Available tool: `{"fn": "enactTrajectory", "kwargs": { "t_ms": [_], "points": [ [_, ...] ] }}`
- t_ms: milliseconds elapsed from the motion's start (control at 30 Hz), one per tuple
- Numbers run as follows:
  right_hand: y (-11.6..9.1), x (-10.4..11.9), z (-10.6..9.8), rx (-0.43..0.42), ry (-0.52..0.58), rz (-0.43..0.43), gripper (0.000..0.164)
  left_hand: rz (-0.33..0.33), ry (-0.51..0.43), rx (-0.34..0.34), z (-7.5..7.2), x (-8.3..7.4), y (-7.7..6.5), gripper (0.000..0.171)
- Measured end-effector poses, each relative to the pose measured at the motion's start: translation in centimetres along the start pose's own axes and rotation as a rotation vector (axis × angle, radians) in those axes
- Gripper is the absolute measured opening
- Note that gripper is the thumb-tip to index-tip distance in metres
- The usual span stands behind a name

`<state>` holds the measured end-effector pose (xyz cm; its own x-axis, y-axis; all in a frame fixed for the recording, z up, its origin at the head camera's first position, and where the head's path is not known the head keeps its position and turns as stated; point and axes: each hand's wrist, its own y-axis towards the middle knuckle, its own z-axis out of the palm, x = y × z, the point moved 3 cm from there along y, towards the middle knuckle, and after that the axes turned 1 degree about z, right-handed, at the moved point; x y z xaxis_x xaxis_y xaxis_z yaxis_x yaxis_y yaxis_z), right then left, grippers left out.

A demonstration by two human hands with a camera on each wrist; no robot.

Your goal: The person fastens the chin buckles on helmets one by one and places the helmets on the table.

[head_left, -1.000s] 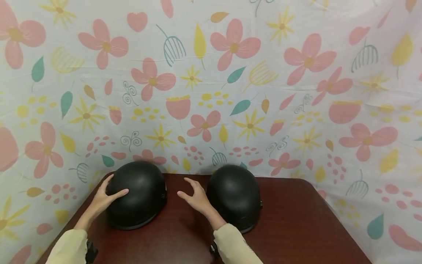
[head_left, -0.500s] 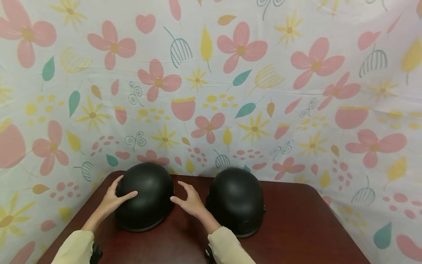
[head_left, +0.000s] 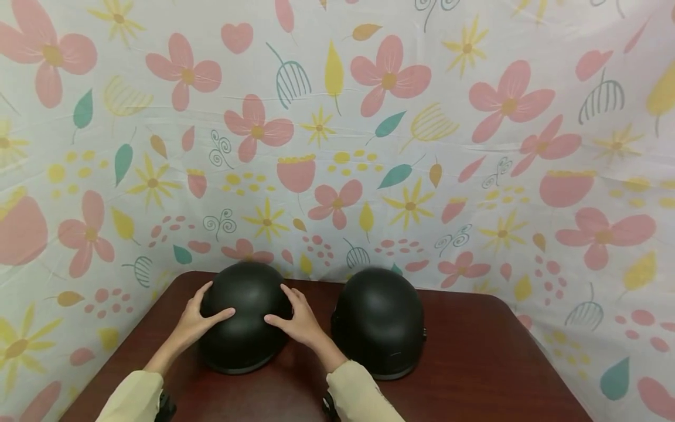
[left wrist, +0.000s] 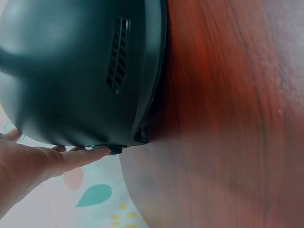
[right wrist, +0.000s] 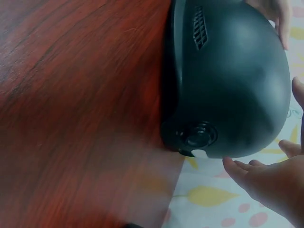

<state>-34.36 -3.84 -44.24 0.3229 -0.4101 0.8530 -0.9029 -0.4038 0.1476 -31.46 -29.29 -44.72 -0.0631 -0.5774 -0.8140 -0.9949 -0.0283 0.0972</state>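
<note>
Two black helmets sit dome up on a table. My left hand [head_left: 192,325] rests on the left side of the left helmet [head_left: 246,346], its thumb on the dome. In the left wrist view, the fingers [left wrist: 88,156] lie straight along the shell, beside a slatted vent [left wrist: 118,54]. At this helmet's other side is my right hand [head_left: 306,322], thumb and fingers spread, fingertips right at the shell. A round side fitting [right wrist: 198,135] shows there in the right wrist view. The right helmet [head_left: 378,322] stands just beyond my right hand.
The dark red wooden table [head_left: 474,357] has rounded far corners. Close behind it hangs a white cloth [head_left: 337,129] printed with pink flowers and leaves. The right forearm's sleeve [head_left: 361,392] passes near the right helmet's front.
The left helmet has shifted right and turned slightly, my left hand moving with it. My right hand, earlier in the gap between the helmets, has come to its right side. The view has swung slightly.
</note>
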Motion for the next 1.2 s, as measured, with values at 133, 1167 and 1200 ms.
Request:
{"fn": "enactTrajectory", "kwargs": {
  "t_ms": [133, 1167, 1200],
  "points": [
    [0.5, 0.5, 0.3, 0.008, 0.001, 0.025, 0.085, 0.005, 0.010, 0.007, 0.2, -0.2, 0.0, 0.100],
    [0.2, -0.9, 0.4, -0.038, 0.090, 0.062, 0.090, -0.080, -0.115, 0.182, 1.0, 1.0, -0.2, 0.099],
    [0.2, -1.0, 0.4, -0.036, 0.093, 0.063, 0.090, -0.101, -0.123, 0.198, 1.0, 1.1, -0.3, 0.100]
  ]
}}
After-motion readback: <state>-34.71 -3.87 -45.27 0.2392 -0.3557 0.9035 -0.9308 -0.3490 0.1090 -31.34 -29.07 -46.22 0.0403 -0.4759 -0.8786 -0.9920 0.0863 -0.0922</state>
